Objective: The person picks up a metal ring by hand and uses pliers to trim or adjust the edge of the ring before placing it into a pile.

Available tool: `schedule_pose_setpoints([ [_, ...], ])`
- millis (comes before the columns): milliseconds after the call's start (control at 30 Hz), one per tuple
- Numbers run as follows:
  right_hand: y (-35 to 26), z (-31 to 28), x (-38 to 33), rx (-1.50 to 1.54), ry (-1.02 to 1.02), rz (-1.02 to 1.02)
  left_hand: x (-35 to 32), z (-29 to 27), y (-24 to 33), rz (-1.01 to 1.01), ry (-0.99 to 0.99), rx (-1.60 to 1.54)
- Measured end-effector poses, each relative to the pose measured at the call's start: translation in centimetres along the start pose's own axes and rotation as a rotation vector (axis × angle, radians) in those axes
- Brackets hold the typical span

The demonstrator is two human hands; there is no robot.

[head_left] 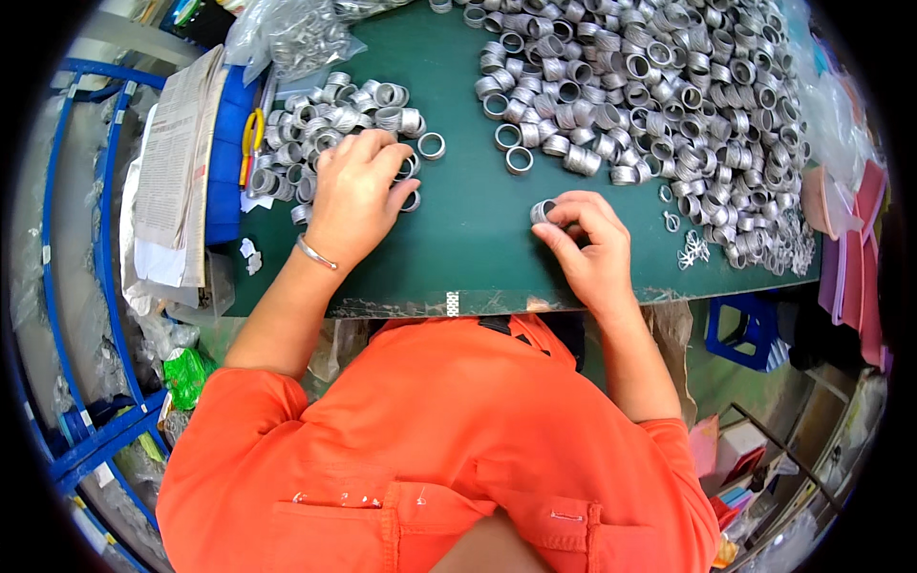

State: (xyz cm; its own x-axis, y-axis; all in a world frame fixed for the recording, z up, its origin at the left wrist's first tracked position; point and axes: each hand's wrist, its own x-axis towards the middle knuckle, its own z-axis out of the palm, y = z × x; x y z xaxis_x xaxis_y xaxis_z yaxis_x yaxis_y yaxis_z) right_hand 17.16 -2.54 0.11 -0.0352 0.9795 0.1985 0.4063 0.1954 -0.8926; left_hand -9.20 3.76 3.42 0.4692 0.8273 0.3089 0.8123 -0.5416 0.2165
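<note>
A grey ribbed metal ring sits between the thumb and fingers of my right hand, which is closed on it just above the green tabletop. My left hand, a bangle at its wrist, reaches over the smaller heap of similar rings on the left. Its fingers are bent but apart, and the thumb stands off from them. Another ring shows in the gap between that thumb and the index finger; I see no grip on it. One loose ring lies just beyond the fingertips.
A large heap of rings covers the table's far right, with small thin loops near its front. Yellow-handled scissors, a blue bin and newspaper stand left. Clear plastic bags lie behind; a blue stool is below right.
</note>
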Motion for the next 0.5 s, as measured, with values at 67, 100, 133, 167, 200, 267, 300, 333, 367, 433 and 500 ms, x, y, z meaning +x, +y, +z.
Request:
schedule_pose_setpoints([
  [67, 0.3, 0.3, -1.3, 0.264, 0.023, 0.108, 0.2, 0.2, -0.1, -0.01, -0.027, -0.012],
  [100, 0.2, 0.3, -1.7, 0.316, 0.031, 0.082, 0.3, 0.2, 0.1, -0.012, -0.028, -0.005],
  [133, 0.1, 0.5, -1.9, 0.373, 0.035, 0.052, 0.4, 0.2, 0.1, -0.016, -0.033, -0.006],
  [167, 0.0, 0.5, -2.1, 0.431, 0.039, 0.02, 0.4, 0.1, 0.1, -0.022, -0.037, -0.007],
  [200, -0.1, 0.6, -2.3, 0.511, 0.048, 0.032, 0.4, 0.1, 0.1, -0.028, -0.04, -0.007],
  [267, -0.2, 0.9, -2.4, 0.679, 0.061, 0.053, 0.5, -0.1, 0.0, -0.036, -0.059, -0.005],
  [300, -0.2, 0.9, -2.4, 0.702, 0.064, 0.051, 0.5, -0.2, 0.0, -0.038, -0.063, -0.003],
  [333, -0.3, 1.0, -2.4, 0.726, 0.064, 0.043, 0.5, -0.3, -0.2, -0.042, -0.062, 0.004],
  [367, -0.4, 1.1, -2.3, 0.75, 0.063, 0.036, 0.4, -0.4, -0.2, -0.048, -0.055, -0.014],
  [433, -0.5, 0.8, -2.4, 0.785, 0.027, 0.09, 0.5, -0.6, -0.1, -0.063, -0.042, -0.044],
  [500, -0.7, 0.8, -2.6, 0.783, 0.013, 0.222, 0.6, -1.0, -0.1, -0.042, 0.072, -0.09],
])
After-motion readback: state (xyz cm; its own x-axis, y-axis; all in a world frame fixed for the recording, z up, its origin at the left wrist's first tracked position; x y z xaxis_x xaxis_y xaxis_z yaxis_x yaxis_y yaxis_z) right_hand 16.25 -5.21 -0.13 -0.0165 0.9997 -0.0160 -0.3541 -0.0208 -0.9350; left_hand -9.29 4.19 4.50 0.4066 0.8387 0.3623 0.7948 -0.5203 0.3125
